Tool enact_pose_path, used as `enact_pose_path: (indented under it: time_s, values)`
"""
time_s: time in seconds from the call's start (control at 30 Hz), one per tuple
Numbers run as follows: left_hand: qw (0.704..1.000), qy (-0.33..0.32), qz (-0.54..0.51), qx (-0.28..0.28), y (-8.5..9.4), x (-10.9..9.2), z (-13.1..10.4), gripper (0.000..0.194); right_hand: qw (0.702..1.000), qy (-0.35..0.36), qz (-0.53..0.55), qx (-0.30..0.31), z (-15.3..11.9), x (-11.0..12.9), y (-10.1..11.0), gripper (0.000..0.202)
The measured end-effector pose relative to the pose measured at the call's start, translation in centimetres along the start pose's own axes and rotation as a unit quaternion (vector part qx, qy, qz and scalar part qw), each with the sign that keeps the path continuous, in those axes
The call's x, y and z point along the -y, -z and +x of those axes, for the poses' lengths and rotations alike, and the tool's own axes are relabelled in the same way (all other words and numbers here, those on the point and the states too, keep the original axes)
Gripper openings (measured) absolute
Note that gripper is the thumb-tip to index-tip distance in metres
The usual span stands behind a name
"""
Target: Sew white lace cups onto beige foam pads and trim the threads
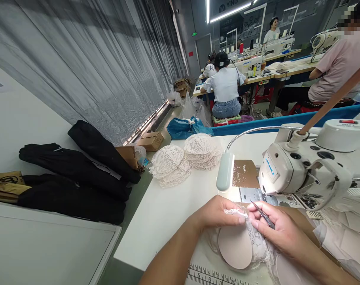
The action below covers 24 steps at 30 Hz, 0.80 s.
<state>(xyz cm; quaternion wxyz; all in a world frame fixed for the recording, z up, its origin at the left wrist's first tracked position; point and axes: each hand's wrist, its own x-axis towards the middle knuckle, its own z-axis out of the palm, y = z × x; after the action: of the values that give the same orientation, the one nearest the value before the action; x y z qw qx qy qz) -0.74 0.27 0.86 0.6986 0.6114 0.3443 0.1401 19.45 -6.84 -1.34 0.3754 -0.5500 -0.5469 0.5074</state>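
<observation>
My left hand [224, 213] pinches the upper edge of a white lace bra piece [258, 241] between thumb and fingers. A smooth pale pink bra cup [235, 247] hangs below it, over the table. Across the lace, my right hand [276, 223] grips slim dark tweezers [263, 215], their point toward the upper left. Its thumb and fingertips also meet the lace edge close to my left fingertips. Just behind both hands stands the needle area of a white sewing machine [301, 170]. Part of the lace is hidden by my fingers.
Two stacks of lace cups [171, 164] lie on the white table [144, 233]. A lamp [226, 170] on a bent neck hangs by the machine. More pale fabric [346, 233] lies at right, a printed ruler [215, 276] in front. Black clothing [79, 190] is at left; people sew beyond.
</observation>
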Motion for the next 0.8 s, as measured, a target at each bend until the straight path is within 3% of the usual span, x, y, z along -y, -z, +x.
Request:
enact_pose_path:
  time_s: [0.1, 0.2, 0.37, 0.8]
  values:
    - [1.000, -0.002, -0.010, -0.019, -0.2, 0.1, 0.1, 0.029, 0.998, -0.005, 0.065, -0.013, 0.0, -0.3, 0.1, 0.047]
    - [0.999, -0.002, -0.025, -0.040, -0.3, 0.2, 0.2, 0.030, 0.998, 0.001, 0.051, 0.025, 0.2, -0.5, 1.0, 0.051]
    - [0.997, -0.025, -0.055, -0.038, -0.5, 0.4, 0.3, 0.034, 0.997, 0.041, -0.022, 0.068, 0.4, -0.7, 2.0, 0.042]
    - [0.999, 0.007, -0.033, -0.031, -1.1, 0.3, 0.7, 0.036, 0.995, 0.036, -0.007, 0.092, 0.0, 0.9, 0.8, 0.030]
